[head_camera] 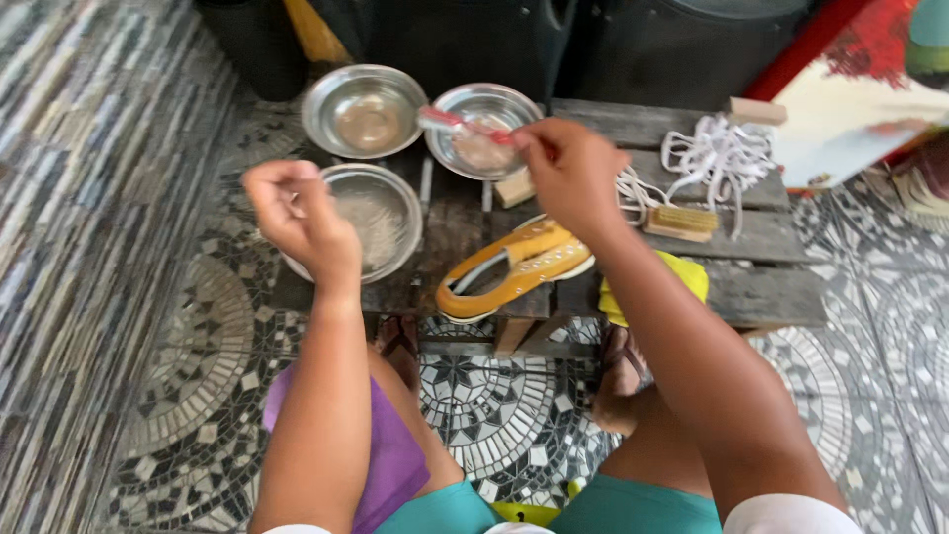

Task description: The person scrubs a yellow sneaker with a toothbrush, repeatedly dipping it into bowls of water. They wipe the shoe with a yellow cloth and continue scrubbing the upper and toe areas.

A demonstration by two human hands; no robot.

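My right hand (568, 168) grips a toothbrush (463, 126) with a red and clear handle, its head over the right metal bowl (483, 131). My left hand (297, 216) hovers with fingers curled, nothing visible in it, over the near metal bowl (371, 220) that holds cloudy liquid. A third metal bowl (363, 110) sits at the back left. A yellow sneaker (514, 267) without laces lies on its side on the low wooden table (761, 282), just below my right wrist.
White laces (717, 158) are piled at the table's right, beside a wooden scrub brush (680, 222). A yellow cloth (687, 277) hangs at the table's front edge. A small wooden block (514, 188) sits by the right bowl. Mosaic tile floor (494, 415) surrounds my legs.
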